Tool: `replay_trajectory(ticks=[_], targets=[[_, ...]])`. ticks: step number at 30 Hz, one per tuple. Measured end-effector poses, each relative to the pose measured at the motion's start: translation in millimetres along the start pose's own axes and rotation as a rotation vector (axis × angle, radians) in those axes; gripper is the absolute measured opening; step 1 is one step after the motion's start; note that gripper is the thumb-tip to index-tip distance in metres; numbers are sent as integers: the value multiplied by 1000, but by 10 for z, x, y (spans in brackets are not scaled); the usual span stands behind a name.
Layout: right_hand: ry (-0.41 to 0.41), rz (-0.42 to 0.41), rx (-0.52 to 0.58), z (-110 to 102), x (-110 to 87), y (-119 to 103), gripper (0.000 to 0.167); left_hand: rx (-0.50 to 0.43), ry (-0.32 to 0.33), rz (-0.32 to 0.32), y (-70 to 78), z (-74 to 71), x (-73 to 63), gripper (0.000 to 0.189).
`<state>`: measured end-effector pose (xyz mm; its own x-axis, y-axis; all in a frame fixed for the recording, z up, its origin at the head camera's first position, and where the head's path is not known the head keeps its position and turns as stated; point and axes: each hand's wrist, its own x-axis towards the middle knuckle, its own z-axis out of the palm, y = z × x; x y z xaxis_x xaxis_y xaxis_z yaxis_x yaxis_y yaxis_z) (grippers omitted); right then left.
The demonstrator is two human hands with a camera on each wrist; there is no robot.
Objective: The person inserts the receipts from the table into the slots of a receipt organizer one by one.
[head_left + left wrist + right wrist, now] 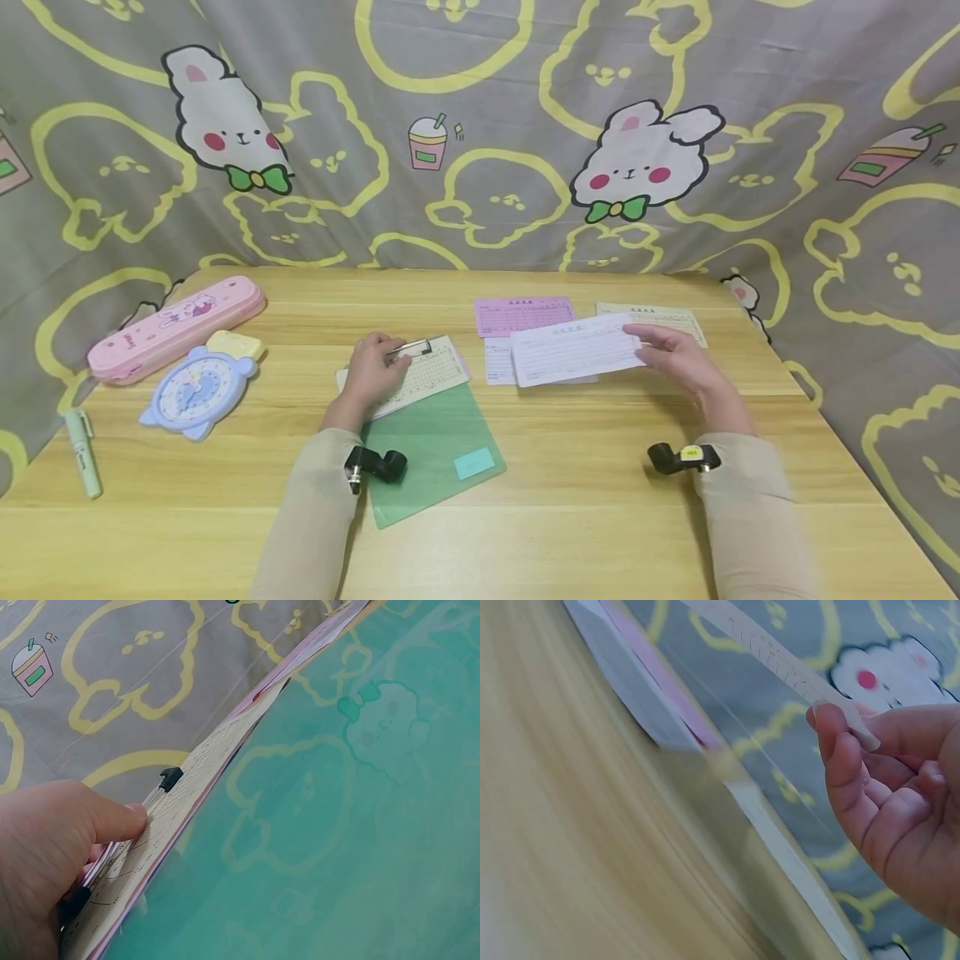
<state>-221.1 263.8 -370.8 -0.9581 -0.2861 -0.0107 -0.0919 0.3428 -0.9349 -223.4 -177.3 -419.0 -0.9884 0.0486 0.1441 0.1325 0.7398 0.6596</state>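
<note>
A translucent green clipboard (438,450) lies on the table with cream and pink-edged forms (435,371) under its wire clip (408,350). My left hand (372,371) grips it at the clip, the thumb over the wire and the forms in the left wrist view, the other fingers mostly hidden behind. By its right end, my right hand (686,358) pinches a white printed form (573,350) between thumb and fingers. This form is raised above the table and overlaps another white form (498,362) in the head view.
Behind the held form lie a pink form (522,315) and a pale green form (678,321). To the left are a pink pencil case (180,329), a blue clock-shaped item (198,392), a yellow block (238,344) and a green highlighter (82,454). A patterned curtain (495,108) borders the table.
</note>
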Motion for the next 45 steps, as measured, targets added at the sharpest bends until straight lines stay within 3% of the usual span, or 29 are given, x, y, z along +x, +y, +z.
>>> replay_trajectory(ticks=[8, 14, 24, 31, 38, 45], targets=[[-101, -16, 29, 491, 285, -89, 42, -9, 3, 18, -9, -1, 1, 37], [-177, -28, 79, 805, 377, -115, 43, -13, -8, -25, 21, -15, 2, 38], [-216, -84, 67, 1196, 503, -200, 38, -10, -15, -46, 58, -27, 8, 37], [-272, -14, 59, 1462, 520, -307, 37, -12, 6, -34, 74, -38, -3, 37], [-319, -8, 54, 1675, 500, -530, 37, 37, 19, -14, 71, -37, 3, 36], [-301, 20, 59, 1885, 616, -449, 37, 144, 17, 51, 104, -45, -6, 35]])
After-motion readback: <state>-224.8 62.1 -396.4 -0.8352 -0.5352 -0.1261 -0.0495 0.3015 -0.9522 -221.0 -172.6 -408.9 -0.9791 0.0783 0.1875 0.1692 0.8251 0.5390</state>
